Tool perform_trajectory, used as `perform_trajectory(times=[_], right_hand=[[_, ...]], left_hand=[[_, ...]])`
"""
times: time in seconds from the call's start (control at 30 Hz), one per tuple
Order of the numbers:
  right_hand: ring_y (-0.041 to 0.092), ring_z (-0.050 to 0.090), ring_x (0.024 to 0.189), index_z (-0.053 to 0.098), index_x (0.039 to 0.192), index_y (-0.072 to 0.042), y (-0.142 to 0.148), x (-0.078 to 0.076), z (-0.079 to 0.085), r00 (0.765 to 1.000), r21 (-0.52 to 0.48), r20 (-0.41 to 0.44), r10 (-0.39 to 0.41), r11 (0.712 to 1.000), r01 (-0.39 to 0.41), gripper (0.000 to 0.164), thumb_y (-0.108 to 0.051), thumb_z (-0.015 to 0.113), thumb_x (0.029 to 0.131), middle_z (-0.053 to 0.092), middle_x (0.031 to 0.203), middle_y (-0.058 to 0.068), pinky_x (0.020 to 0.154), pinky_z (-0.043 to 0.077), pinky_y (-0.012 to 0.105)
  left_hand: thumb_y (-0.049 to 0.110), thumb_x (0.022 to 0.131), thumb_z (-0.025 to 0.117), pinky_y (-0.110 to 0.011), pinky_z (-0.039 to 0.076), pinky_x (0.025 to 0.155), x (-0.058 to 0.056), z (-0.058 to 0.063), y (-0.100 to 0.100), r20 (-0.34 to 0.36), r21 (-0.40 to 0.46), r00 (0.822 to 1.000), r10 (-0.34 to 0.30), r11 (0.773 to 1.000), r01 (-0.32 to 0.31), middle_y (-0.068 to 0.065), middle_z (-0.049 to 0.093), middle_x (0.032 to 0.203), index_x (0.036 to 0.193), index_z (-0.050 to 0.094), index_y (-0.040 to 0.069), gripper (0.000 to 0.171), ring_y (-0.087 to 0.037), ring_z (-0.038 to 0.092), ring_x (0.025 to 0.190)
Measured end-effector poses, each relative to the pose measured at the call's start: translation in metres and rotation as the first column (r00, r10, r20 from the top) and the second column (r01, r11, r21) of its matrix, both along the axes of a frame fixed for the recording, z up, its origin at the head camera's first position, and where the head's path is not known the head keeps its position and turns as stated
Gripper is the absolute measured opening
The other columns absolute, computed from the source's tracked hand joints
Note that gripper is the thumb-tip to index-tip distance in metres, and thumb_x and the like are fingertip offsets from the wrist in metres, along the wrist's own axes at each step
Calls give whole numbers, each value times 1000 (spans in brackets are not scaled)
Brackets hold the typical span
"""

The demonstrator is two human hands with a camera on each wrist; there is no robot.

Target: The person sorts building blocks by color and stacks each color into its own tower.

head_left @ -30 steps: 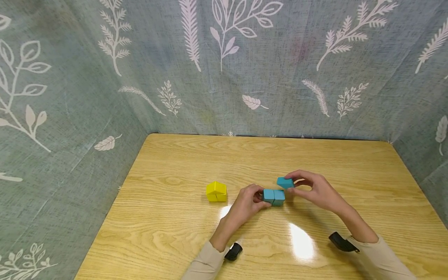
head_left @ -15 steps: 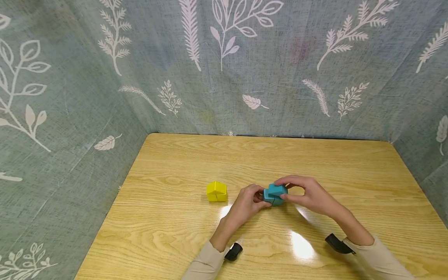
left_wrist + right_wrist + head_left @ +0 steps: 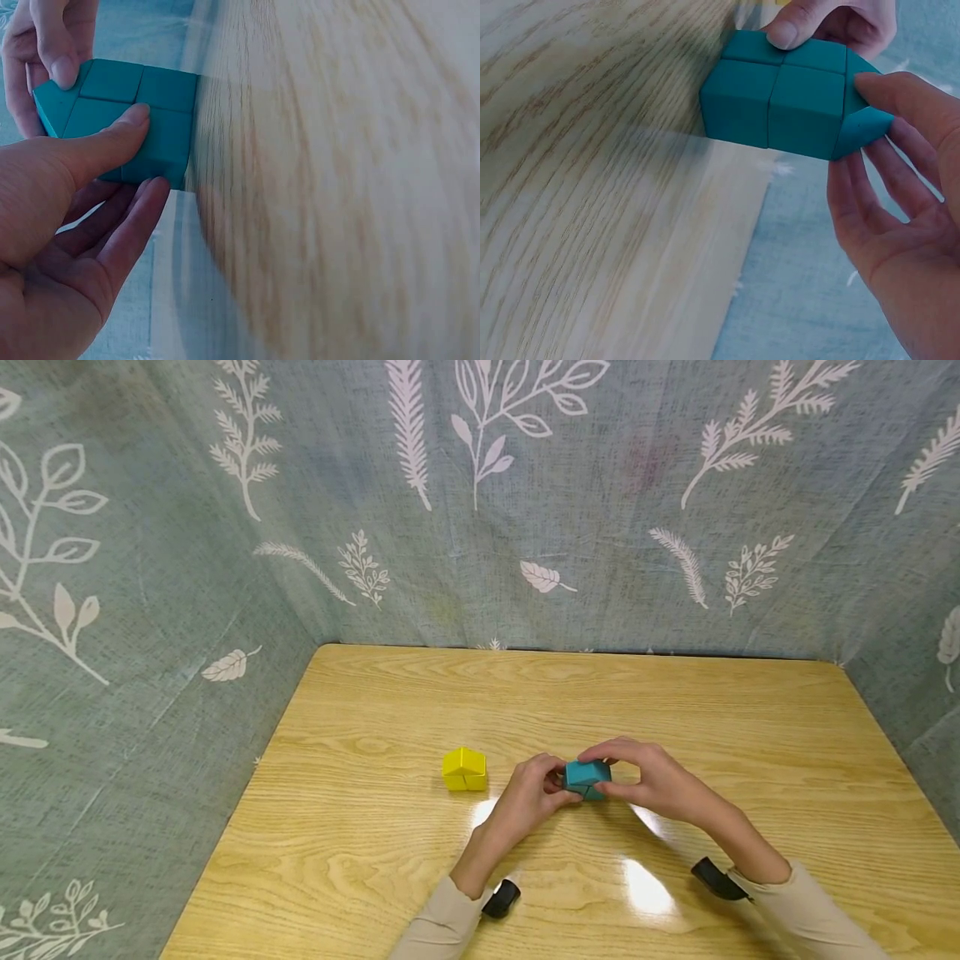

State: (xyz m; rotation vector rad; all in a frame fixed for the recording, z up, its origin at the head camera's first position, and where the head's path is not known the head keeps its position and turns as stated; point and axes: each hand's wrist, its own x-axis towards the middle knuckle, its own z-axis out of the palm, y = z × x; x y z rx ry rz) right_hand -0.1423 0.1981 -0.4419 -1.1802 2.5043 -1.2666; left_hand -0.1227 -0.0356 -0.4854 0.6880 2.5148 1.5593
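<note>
Several teal cubes (image 3: 806, 105) stand packed together in two layers on the table. A teal triangular block (image 3: 587, 772) lies on top like a roof, its edges lined up with the cubes. My left hand (image 3: 525, 797) grips the cubes from the left, thumb on the near face and fingers behind, as the left wrist view shows. My right hand (image 3: 660, 783) pinches the triangular block (image 3: 864, 124) between thumb and fingers from the right. Part of the far side of the stack is hidden by the hands in the head view.
To the left stands a yellow block house (image 3: 464, 770), a pointed block over smaller blocks. The wooden table (image 3: 360, 860) ends at a grey-green cloth (image 3: 450, 577) with a white leaf pattern, behind and at both sides.
My right hand has brought the triangular block from behind and right of the cubes to the left and set it on top of them. The left hand has kept its grip on the cubes.
</note>
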Motion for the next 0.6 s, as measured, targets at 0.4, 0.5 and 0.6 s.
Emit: perform_trajectory(times=[0.4, 0.5, 0.6], right_hand=[[23, 65, 114, 65, 134, -7, -2, 1, -2, 1000, 18, 13, -14, 1000, 13, 43, -7, 77, 93, 68, 129, 5, 89, 58, 47], [26, 63, 118, 63, 136, -5, -3, 2, -3, 999, 23, 11, -31, 999, 31, 47, -10, 78, 93, 66, 133, 7, 93, 56, 50], [29, 62, 121, 62, 137, -6, -4, 2, -3, 999, 15, 1, -51, 999, 51, 47, -14, 78, 94, 65, 135, 7, 96, 55, 52]], left_hand=[[2, 86, 82, -13, 56, 73, 1, 1, -1, -11, -32, 1000, -7, 999, 7, -12, 68, 102, 114, 68, -4, 32, -13, 68, 85], [7, 85, 84, -16, 56, 75, 1, 2, -3, -12, -78, 1000, -12, 997, 11, -13, 67, 105, 126, 64, -6, 47, -16, 67, 87], [13, 84, 87, -19, 56, 77, 1, 6, -5, -30, -150, 1000, -6, 989, 2, -14, 66, 112, 137, 57, -6, 63, -21, 65, 90]])
